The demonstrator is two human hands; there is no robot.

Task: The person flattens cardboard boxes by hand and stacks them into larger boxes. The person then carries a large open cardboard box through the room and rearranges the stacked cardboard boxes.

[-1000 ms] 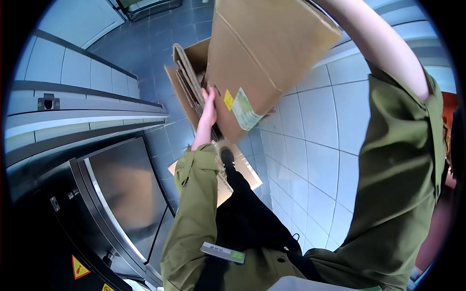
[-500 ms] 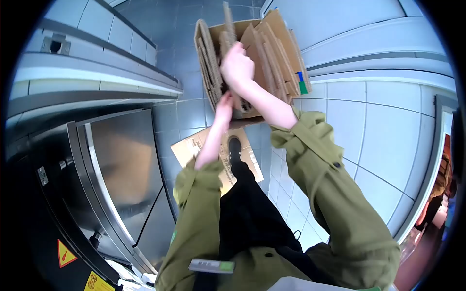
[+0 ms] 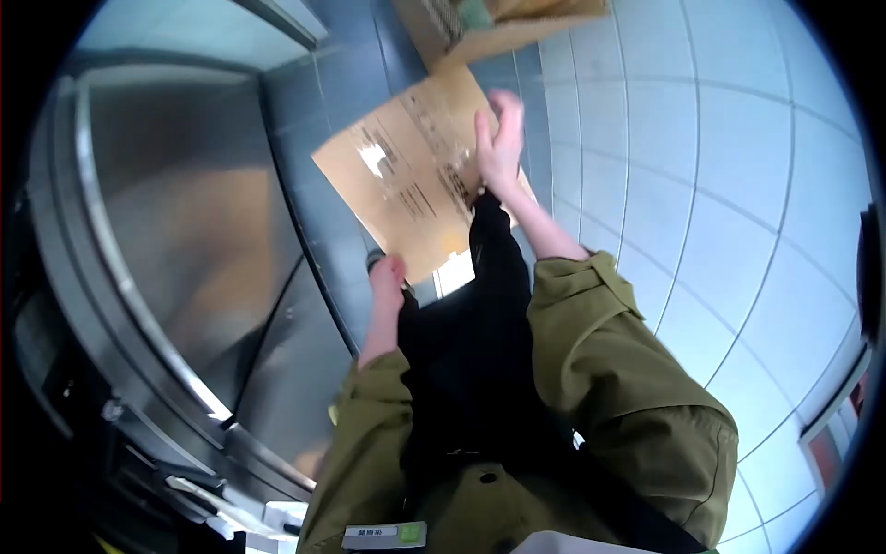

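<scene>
A flat printed cardboard sheet, with shiny tape on it, lies slanted in front of my legs. My left hand is closed at its lower left edge, fingers curled against the board. Over the sheet's right edge is my right hand, thumb and fingers apart, slightly blurred. Whether its fingers touch the board I cannot tell. Beyond the sheet, a cardboard box shows only in part at the top of the view.
A steel cabinet door stands close on the left. White wall tiles run along the right. Dark grey floor tiles surround the sheet, and my black trouser leg reaches down to it.
Both hands have left the box of folded cardboard and come down nearer my body, to the flat sheet. The view has tilted down, so the box now sits at the top edge.
</scene>
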